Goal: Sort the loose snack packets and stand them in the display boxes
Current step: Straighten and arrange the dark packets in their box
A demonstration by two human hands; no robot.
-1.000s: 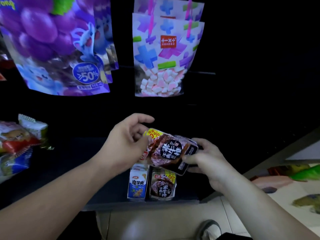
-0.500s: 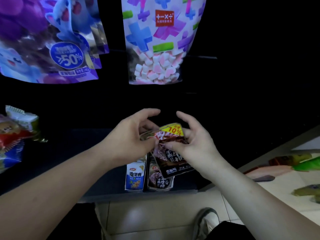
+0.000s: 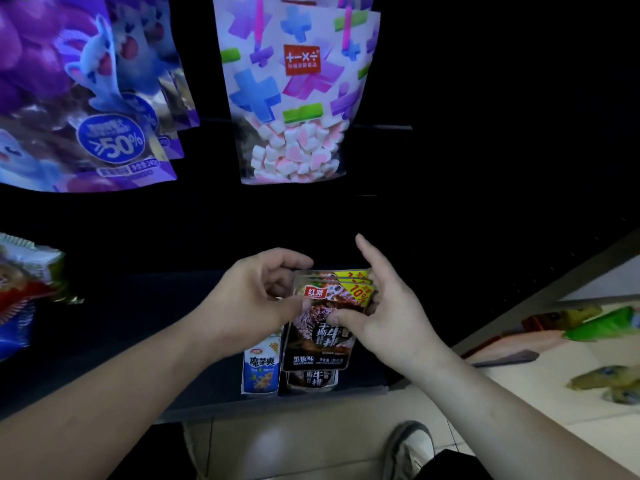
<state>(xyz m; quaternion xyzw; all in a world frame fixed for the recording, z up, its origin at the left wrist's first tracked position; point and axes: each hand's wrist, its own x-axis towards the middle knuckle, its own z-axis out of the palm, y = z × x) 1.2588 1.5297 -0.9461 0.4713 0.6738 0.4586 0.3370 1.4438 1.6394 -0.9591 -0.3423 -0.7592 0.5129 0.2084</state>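
The left hand curls round the top left corner of a few dark steak packets, held upright just above the dark display box (the blue-white box stands just left of it). The right hand pinches their right side, thumb in front and forefinger free. The tops are fanned, so a loosened pinch could let one slide out or drop into the wrong box.

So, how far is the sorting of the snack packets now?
Done: blue-white packets and some dark packets already stand on the shelf. In hand: the left hand and right hand grip a stack of dark beef packets above them. Left: seating that stack, plus loose packets lying at the right.
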